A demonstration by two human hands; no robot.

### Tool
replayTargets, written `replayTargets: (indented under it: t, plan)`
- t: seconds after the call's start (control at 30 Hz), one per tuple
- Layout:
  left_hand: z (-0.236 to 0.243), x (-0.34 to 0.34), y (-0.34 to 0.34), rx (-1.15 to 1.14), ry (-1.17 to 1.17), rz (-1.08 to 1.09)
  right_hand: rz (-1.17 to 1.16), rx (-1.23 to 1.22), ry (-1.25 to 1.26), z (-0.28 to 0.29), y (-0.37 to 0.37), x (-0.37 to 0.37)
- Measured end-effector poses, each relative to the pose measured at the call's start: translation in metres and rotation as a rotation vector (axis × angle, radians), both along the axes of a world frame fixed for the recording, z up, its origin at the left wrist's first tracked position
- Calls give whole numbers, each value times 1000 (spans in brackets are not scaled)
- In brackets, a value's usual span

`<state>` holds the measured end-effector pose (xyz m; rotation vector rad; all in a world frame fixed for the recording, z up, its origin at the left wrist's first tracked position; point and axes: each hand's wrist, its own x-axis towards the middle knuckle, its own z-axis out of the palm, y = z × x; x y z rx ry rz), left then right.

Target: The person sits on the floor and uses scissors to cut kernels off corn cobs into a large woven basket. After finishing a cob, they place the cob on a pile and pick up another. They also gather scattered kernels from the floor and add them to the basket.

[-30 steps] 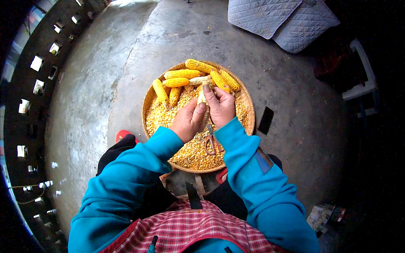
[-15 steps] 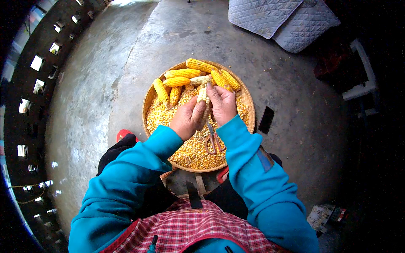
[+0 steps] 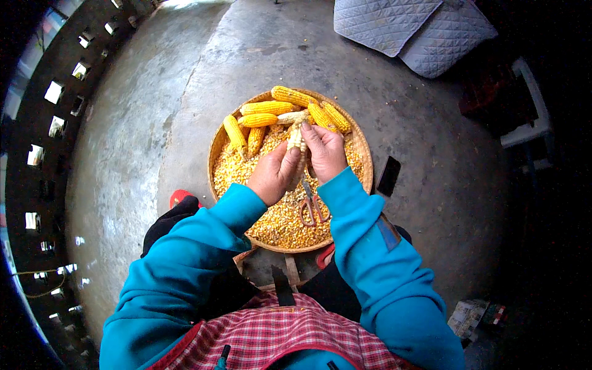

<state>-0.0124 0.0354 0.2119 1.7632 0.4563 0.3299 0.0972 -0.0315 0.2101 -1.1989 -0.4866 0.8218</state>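
Observation:
Between my two hands is a pale, partly shelled corn cob point(image 3: 296, 140), held above a round woven tray point(image 3: 213, 143). My left hand point(image 3: 274, 172) is closed round its lower part, thumb pressed along the side. My right hand point(image 3: 327, 150) grips the upper part, its thumb near the tip. Loose yellow kernels point(image 3: 274, 225) cover the tray's bottom. Scissors point(image 3: 309, 211) with reddish handles lie on the kernels below my hands. Several full yellow corn cobs point(image 3: 259, 119) rest along the tray's far side, with another pale cob point(image 3: 292, 116) among them.
A black phone point(image 3: 388, 176) lies on the concrete floor right of the tray. Grey quilted padding point(image 3: 416, 37) is at the far right, near a white frame-like object point(image 3: 531, 105). A wall with square openings point(image 3: 54, 92) runs along the left.
Almost nothing differs. Both hands keep their hold on the pale cob, with only very slight shifts of the fingers; the tray and its contents look the same.

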Motion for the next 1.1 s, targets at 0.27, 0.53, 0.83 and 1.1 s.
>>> replayTargets:
  t: [0.27, 0.53, 0.83, 1.1]
  plan:
    - [-1, 3, 5, -254, -112, 18, 108, -29, 205, 14, -9, 2]
    - [-18, 3, 8, -241, -136, 92, 5, -52, -355, 1, 4, -10]
    - [5, 7, 3, -397, -157, 134, -64, -15, 126, 7, 5, -12]
    - [-3, 14, 11, -340, 25, 250, -87, -96, -484, -8, 11, -15]
